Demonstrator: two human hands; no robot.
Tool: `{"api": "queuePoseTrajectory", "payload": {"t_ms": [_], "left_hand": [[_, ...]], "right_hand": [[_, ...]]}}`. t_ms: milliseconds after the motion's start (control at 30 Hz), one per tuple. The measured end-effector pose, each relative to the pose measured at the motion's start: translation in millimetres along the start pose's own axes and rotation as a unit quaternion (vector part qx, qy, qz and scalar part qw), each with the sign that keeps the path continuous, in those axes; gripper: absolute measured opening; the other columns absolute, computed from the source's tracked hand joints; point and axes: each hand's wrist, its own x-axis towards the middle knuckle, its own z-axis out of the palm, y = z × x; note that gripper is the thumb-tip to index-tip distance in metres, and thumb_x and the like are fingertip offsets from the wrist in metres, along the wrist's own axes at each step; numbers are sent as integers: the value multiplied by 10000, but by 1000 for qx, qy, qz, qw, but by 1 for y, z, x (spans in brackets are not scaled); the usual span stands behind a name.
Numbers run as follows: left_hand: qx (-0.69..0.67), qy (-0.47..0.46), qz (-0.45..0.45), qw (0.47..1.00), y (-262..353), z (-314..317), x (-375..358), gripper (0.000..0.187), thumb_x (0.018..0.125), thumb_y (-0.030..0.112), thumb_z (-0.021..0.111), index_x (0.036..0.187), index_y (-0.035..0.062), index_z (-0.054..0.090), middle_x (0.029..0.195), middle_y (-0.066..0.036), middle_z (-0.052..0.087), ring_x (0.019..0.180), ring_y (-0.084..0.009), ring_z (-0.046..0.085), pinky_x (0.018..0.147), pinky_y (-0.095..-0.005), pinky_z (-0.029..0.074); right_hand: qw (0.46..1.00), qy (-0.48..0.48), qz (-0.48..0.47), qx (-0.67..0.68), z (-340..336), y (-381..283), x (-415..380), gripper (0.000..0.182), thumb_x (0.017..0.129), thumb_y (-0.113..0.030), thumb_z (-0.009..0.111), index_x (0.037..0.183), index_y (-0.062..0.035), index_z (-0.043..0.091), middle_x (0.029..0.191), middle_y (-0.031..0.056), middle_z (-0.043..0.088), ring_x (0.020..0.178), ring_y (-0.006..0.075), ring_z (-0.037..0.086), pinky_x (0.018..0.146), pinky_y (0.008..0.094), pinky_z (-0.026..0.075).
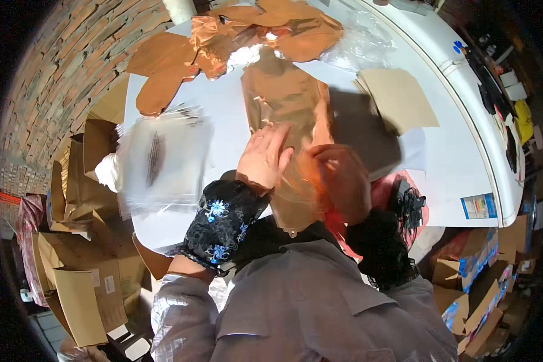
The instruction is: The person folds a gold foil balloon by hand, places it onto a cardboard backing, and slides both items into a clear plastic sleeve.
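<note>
A flat, crinkled copper-coloured foil balloon (pixel 292 114) lies lengthwise in front of me on the white table, with a small tab at its near end. My left hand (pixel 265 155) rests on its left side, fingers stretched forward over the foil. Over its right side is my right hand (pixel 347 181), smeared by motion with the fingers bent; I cannot tell whether it holds anything. Reddish-orange light shows on the foil beside this hand. More copper foil balloons (pixel 163 72) lie heaped along the far edge of the table.
A stack of clear plastic bags (pixel 163 157) lies to the left, and beige cardboard sheets (pixel 398 99) to the right. Crumpled clear plastic (pixel 365 42) sits at the back. A pink bag (pixel 383 193) is beside my right wrist. Open cardboard boxes (pixel 87 277) stand on both sides below the table (pixel 458 175).
</note>
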Motion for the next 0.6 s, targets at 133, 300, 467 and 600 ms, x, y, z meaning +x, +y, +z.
{"api": "queuePoseTrajectory", "payload": {"t_ms": [133,300,467,600], "left_hand": [[-59,-22,-20,998,0,-9,-2,744,826,141,674,1496,53,362,1342,-251,556,1279,-385,512,1108,-450,391],[-98,-16,-6,995,-7,-7,1,715,896,132,628,1536,75,315,1302,-240,584,1236,-396,538,1081,-452,406],[-125,-56,-57,989,-2,-19,7,545,1024,199,515,1534,110,345,1327,-248,585,1233,-403,558,1046,-446,440],[-141,-101,-95,980,-3,-31,17,498,1070,297,433,1542,181,327,1345,-232,588,1215,-414,577,1007,-438,475]], "right_hand": [[993,-59,-92,36,26,-5,0,183,837,-10,704,969,-58,586,1021,124,691,978,319,679,892,420,539],[991,-103,-80,42,31,-5,-11,259,850,-20,703,1059,-70,559,1036,144,688,1002,332,682,889,421,538],[989,-115,-70,60,27,-1,-15,266,848,-7,703,1064,-67,560,1034,149,689,984,343,688,856,410,551],[990,-116,-66,49,30,-1,-18,227,864,-47,700,1056,-67,580,995,145,691,939,334,692,815,407,555]]}}
